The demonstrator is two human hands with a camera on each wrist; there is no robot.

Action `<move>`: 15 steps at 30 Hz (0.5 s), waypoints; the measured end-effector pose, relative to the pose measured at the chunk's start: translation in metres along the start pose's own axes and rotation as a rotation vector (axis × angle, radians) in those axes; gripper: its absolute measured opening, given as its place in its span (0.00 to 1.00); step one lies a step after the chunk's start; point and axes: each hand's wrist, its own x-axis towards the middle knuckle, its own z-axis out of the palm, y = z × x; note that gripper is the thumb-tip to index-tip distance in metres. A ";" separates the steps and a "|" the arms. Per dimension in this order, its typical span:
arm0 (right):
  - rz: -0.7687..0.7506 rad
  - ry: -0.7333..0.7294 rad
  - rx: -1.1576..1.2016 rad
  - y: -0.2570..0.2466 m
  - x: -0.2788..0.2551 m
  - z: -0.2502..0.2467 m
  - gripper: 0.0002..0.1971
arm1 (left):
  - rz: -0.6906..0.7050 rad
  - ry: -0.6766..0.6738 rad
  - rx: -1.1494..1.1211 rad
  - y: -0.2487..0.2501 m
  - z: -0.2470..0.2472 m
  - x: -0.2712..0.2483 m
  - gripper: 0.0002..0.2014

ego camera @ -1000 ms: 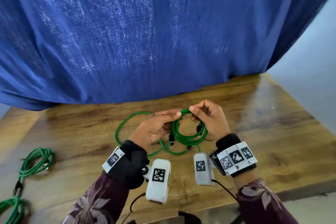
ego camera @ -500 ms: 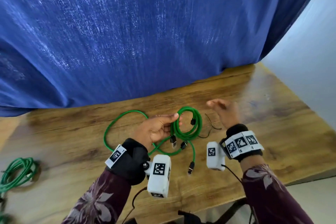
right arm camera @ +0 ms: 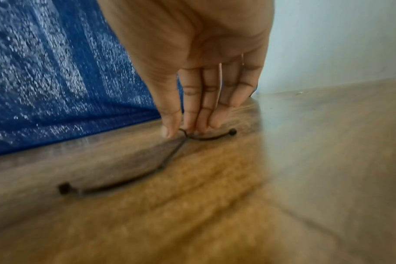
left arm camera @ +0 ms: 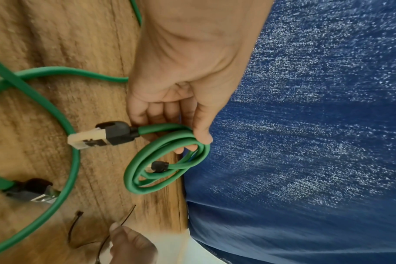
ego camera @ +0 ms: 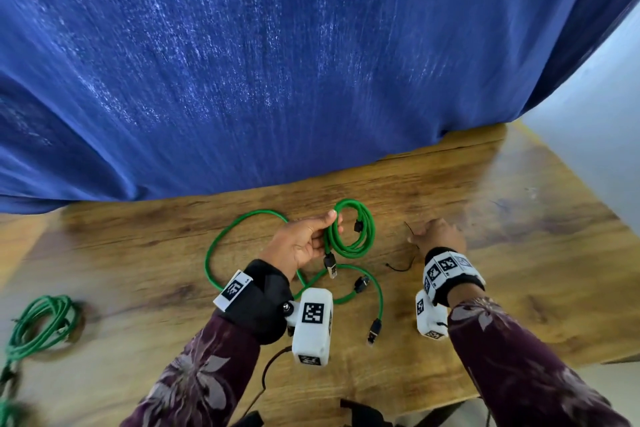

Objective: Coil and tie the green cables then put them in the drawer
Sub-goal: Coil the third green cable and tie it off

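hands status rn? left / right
Left hand: grips the coiled green cable, thumb and fingers round the loops.
Right hand: fingertips pinching a thin black tie off the table.

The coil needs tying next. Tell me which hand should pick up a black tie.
Right. The right hand already has its fingertips on a black tie on the table, while the left hand is busy gripping the green coil.

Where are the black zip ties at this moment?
In the head view the zip ties lie on the table, right of the coil in the left hand. The right hand pinches one of them there.
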 end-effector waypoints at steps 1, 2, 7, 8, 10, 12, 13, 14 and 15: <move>-0.009 0.019 -0.042 0.000 0.000 0.003 0.26 | 0.001 0.006 -0.005 0.000 -0.001 0.000 0.05; -0.009 0.033 -0.084 -0.001 -0.001 0.005 0.26 | 0.002 0.013 -0.011 0.001 -0.002 0.001 0.05; -0.010 0.066 -0.118 0.000 0.000 0.009 0.20 | 0.014 0.013 -0.034 0.003 -0.005 0.002 0.05; -0.026 0.073 -0.110 0.000 -0.001 0.009 0.18 | 0.020 0.010 -0.038 0.003 -0.005 0.002 0.04; -0.071 0.127 -0.025 0.001 0.001 0.008 0.12 | 0.042 0.004 -0.041 0.005 -0.006 0.002 0.03; -0.112 0.190 0.172 0.000 0.001 0.004 0.05 | 0.058 0.005 -0.042 0.006 -0.007 0.001 0.04; -0.134 0.232 0.268 -0.001 0.000 0.000 0.04 | 0.062 0.009 -0.044 0.007 -0.007 0.001 0.04; -0.148 0.267 0.351 -0.003 -0.001 -0.005 0.03 | 0.067 0.012 -0.045 0.008 -0.007 0.000 0.04; -0.157 0.289 0.432 -0.006 -0.003 -0.011 0.04 | 0.073 0.016 -0.049 0.009 -0.007 -0.001 0.04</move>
